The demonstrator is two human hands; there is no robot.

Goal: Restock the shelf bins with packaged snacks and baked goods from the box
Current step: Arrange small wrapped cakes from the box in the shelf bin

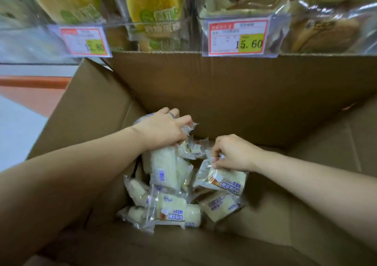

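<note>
Both my arms reach down into an open cardboard box (234,94). Several clear-wrapped white cake rolls with blue print lie heaped at its bottom (173,212). My left hand (163,129) grips a bunch of these packets (163,163) by their top ends, and they hang below its fingers. My right hand (232,153) pinches the clear end of another packet (222,180) that lies on the heap.
Clear shelf bins stand above the box: yellow cakes in green-lettered wrappers (155,10) at the left, brown bread packs (326,26) at the right. Price tags reading 12.80 (85,41) and 15.60 (238,37) hang on the bin fronts. Box flaps spread outward; floor shows at the left.
</note>
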